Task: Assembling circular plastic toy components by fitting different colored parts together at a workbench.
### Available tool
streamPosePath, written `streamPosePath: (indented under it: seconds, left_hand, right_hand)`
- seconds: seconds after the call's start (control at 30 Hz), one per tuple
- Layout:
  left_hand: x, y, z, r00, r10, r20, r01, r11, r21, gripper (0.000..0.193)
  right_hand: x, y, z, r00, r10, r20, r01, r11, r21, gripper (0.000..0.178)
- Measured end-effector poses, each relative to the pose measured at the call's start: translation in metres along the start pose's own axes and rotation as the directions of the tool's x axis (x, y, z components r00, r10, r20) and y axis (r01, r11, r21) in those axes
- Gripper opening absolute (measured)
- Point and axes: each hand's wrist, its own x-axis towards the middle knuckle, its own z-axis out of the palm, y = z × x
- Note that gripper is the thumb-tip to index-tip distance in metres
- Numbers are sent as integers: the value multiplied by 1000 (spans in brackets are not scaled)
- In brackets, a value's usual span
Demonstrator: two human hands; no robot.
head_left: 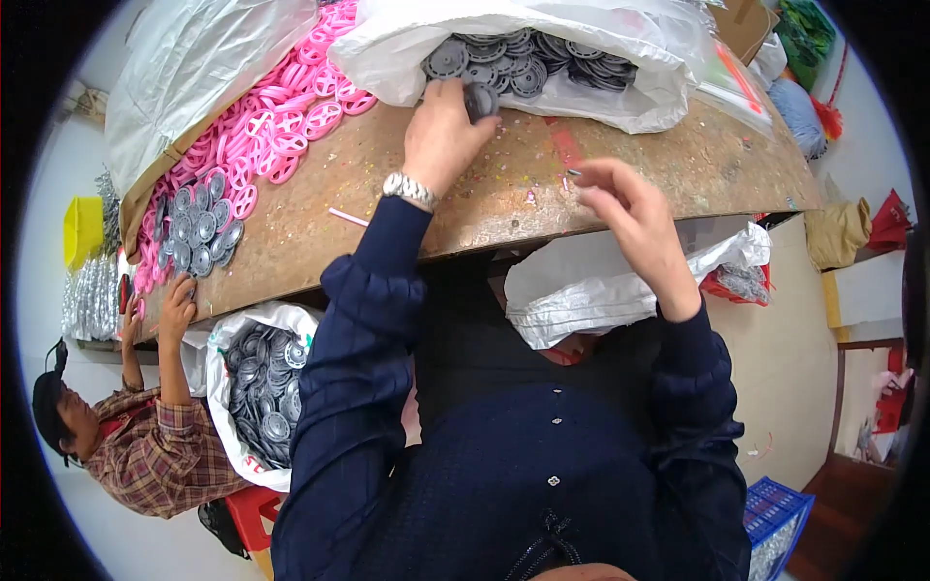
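At the mouth of a white sack (644,111) on the table, my left hand (444,131) grips a grey plastic wheel disc (481,100) between thumb and fingers. More grey wheel discs (528,73) lie heaped inside that sack, just beyond my fingers. A silver watch band circles my left wrist. My right hand (635,208) hovers above the table's near edge, to the right, with its fingers curled together. At its fingertips shows a small dark piece (574,172), too small to name.
Pink plastic wheel rings (291,121) spill from a sack at the left, beside a pile of grey discs (201,228). A person (155,436) works at the table's left. Near my left arm stands a bag (266,387) full of grey discs. A blue crate (778,523) is at lower right.
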Motion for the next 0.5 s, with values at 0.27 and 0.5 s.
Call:
streamPosePath:
  seconds: [0.27,0.5]
  left_hand:
    - [-57,44,-17,995,63,81,-52,989,-136,55]
    - [-70,26,-3,986,156,55,-137,958,-253,59]
  right_hand:
    - [60,11,44,956,283,78,-292,895,338,38]
    - [76,49,70,996,79,-40,-78,996,34,29]
